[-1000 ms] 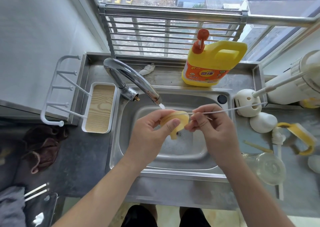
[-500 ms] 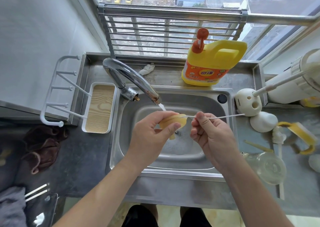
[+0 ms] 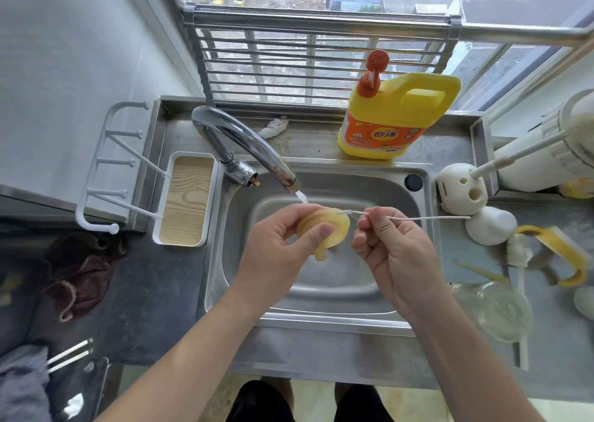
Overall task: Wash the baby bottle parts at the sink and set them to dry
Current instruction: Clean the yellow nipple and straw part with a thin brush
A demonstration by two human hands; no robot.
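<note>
Centrally, nipple (image 3: 336, 227) between left fingers (image 3: 319, 234), thin brush (image 3: 427, 218) pinched in right fingers (image 3: 378, 226)

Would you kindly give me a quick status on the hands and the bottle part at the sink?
Left hand grips yellow nipple over sink. Right hand pinches thin brush, tip at nipple. Nothing in the way.

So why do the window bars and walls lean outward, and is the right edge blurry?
Head view: the wide-angle lens fans the window bars and walls outward; soft daylight leaves only faint shadows, with sheen on the faucet; the left hand, silicone part, right hand and thin brush are sharp; the yellow handle at the right edge is smeared.
</note>
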